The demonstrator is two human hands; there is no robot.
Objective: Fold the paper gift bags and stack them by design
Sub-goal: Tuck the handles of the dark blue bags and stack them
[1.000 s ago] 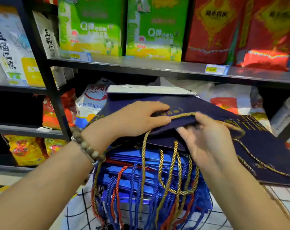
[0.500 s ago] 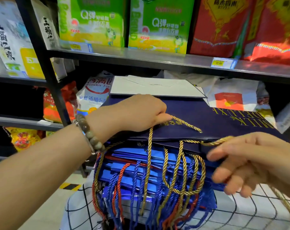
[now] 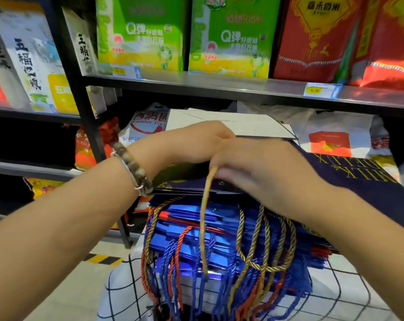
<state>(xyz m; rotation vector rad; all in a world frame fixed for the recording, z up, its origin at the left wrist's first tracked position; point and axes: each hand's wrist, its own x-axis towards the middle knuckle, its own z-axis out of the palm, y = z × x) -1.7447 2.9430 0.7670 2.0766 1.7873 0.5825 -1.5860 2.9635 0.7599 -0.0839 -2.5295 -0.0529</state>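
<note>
Stack of folded blue bags (image 3: pixel 191 235). Over its front hangs one gold cord handle (image 3: pixel 203 228). Atop it: navy gift bag (image 3: pixel 377 191), under right hand (image 3: pixel 265 172) and left hand (image 3: pixel 191 144). Fingers overlap and blur, so we cannot tell their hold. We would flatten creases and square edges to the stack.

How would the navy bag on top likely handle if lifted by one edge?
Probably light and fairly stiff: the navy bag lies flat as folded paper. Its gold cord handle hangs limp over the stack, so it would likely dangle and snag neighbouring cords.
</note>
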